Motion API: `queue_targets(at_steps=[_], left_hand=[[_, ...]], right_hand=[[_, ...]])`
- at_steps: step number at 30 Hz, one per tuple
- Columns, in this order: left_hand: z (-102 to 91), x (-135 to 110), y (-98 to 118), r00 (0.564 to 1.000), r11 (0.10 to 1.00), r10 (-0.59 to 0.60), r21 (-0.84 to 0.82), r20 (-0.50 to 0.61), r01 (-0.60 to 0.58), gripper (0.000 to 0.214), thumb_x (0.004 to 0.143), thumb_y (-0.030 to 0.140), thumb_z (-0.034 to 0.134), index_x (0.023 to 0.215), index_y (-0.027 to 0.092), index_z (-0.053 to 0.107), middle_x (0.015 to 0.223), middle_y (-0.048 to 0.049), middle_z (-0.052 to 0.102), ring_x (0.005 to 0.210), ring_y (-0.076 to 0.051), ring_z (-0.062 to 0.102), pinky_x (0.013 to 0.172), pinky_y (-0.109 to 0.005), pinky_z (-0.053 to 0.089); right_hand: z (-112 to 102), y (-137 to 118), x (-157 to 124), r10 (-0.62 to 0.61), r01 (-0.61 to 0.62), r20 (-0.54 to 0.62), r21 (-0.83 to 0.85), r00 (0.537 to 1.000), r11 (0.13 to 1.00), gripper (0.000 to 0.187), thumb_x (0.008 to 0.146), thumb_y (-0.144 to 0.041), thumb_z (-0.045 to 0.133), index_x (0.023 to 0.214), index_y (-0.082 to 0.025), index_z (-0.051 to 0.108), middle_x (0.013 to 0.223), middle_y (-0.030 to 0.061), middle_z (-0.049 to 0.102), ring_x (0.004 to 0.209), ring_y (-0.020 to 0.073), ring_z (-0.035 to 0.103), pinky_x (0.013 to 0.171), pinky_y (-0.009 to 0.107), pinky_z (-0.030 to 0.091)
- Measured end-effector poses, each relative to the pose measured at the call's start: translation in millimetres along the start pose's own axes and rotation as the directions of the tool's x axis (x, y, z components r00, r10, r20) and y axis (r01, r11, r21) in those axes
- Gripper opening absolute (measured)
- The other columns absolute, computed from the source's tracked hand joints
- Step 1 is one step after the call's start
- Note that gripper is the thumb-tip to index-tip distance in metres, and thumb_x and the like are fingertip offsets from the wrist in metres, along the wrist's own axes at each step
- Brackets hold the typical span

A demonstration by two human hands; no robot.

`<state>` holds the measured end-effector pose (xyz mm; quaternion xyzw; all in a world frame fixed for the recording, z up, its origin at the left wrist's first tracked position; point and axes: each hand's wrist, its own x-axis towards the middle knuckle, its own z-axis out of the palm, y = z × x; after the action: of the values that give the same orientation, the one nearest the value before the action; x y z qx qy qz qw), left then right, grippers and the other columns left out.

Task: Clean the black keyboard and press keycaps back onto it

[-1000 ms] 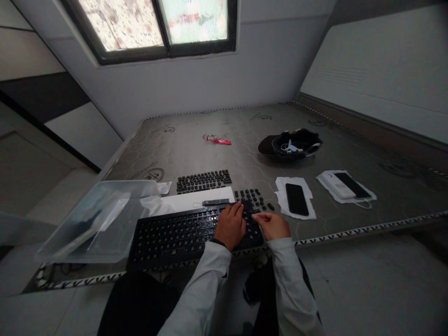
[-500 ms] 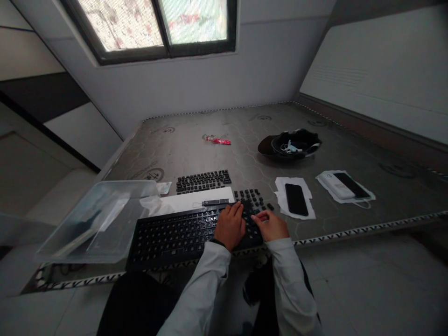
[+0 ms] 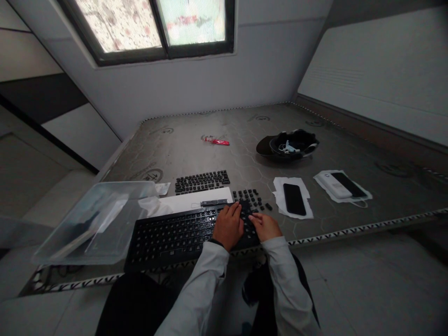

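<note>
A black keyboard (image 3: 175, 235) with many keycaps off lies at the near edge of the surface. My left hand (image 3: 228, 225) rests on its right part, fingers curled and pressed on the frame. My right hand (image 3: 266, 225) is at the keyboard's right end, fingers pinched together; whatever they hold is too small to make out. Loose black keycaps (image 3: 252, 198) lie just beyond both hands. A set of keycaps in rows (image 3: 202, 181) sits farther back, behind a white sheet (image 3: 191, 200).
A clear plastic box (image 3: 96, 219) stands at the left. A black phone on white paper (image 3: 294, 199), another phone with a white device (image 3: 341, 184), a dark helmet (image 3: 289, 144) and a red wrapper (image 3: 217, 140) lie on the grey patterned mat (image 3: 196, 149).
My right hand has moved left from beside the keyboard onto its right end. My left hand has stayed on the keyboard.
</note>
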<state>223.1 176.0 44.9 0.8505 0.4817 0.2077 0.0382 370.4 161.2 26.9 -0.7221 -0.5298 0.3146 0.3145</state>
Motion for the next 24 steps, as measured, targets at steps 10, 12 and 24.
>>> queue_targets(at_steps=[10,12,24], left_hand=[[1.4,0,0,1.0,1.0,0.005,-0.001,-0.018,-0.005,0.043,0.08,0.018,0.048,0.124,0.016,0.05,0.129,-0.0068,0.052,0.111,-0.022,0.047,0.095,-0.038,0.042],[2.0,0,0,1.0,1.0,0.003,0.002,-0.02,-0.003,0.043,0.081,0.018,0.048,0.124,0.016,0.05,0.129,-0.0069,0.052,0.111,-0.022,0.047,0.095,-0.039,0.041],[0.0,0,1,1.0,1.0,0.005,-0.002,-0.017,-0.005,0.043,0.081,0.017,0.047,0.124,0.016,0.049,0.13,-0.006,0.051,0.111,-0.022,0.046,0.096,-0.038,0.041]], right_hand=[[-4,0,1,0.01,-0.011,0.028,0.031,1.0,0.999,0.03,0.08,-0.03,0.056,0.098,-0.01,0.069,0.091,0.0134,0.071,0.085,0.0232,0.068,0.075,0.029,0.052],[-5,1,2,0.002,-0.004,0.031,0.046,1.0,0.999,0.029,0.079,-0.031,0.057,0.096,-0.011,0.069,0.089,0.0125,0.072,0.085,0.0235,0.068,0.075,0.03,0.052],[-2,14,8,-0.03,0.024,0.035,0.151,0.999,0.988,0.028,0.075,-0.034,0.06,0.091,-0.013,0.07,0.085,0.0113,0.072,0.079,0.0225,0.069,0.071,0.03,0.052]])
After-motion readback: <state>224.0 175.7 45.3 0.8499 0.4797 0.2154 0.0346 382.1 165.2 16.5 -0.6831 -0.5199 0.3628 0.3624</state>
